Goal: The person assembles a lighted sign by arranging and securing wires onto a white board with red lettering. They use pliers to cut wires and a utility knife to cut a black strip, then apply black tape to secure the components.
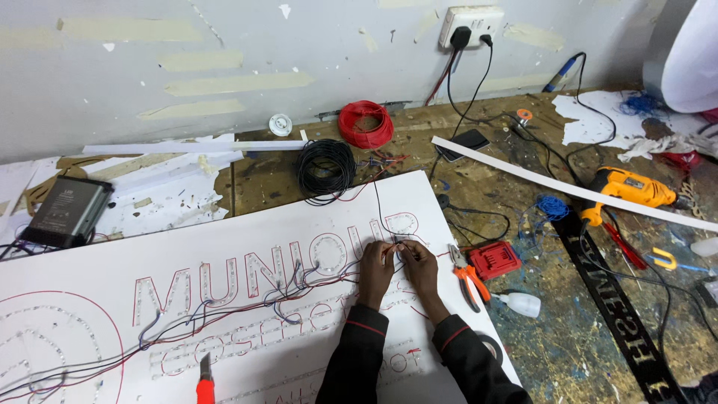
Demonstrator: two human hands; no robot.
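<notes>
A: Pinching what, in this view?

B: My left hand [376, 268] and right hand [417, 263] meet over the white sign board [224, 247]; the fingers of both are closed on a thin black wire [378, 202] at a letter outline.

A: Nearby items?

B: Orange-handled pliers [468, 278] lie just right of the board on the tabletop [553, 344]; the black wire coil [327, 168] sits beyond its far edge.

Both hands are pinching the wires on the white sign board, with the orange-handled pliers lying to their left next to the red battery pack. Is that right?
Not quite. In the head view the orange-handled pliers lie to the right of the hands, not the left, beside the red battery pack. The rest holds: the left hand and right hand both pinch the wires on the white sign board.
</notes>
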